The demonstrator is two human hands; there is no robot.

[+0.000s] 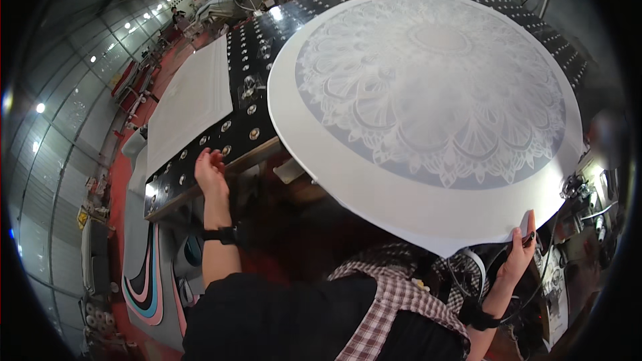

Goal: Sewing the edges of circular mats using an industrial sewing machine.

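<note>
A large white sheet [401, 194], printed with a round grey-and-white lace-like medallion, lies over the dark table and hangs past its near edge. My right hand [513, 261] pinches the sheet's near right rim between thumb and fingers. A small dark object [528, 236] shows at those fingers, too small to name. My left hand [212, 172] hovers beside the table's near left edge, fingers loosely bent and apart, nothing visible in them. Left of the large sheet, a stack of pale flat sheets [190, 103] rests on the table.
Rows of shiny metal studs cover the black table [251, 130]. Below its left end hang grey, pink and blue curved layers [144, 294]. Tools and cables [592, 200] crowd the right side. A person [177, 15] is far off at the back left, along a red floor.
</note>
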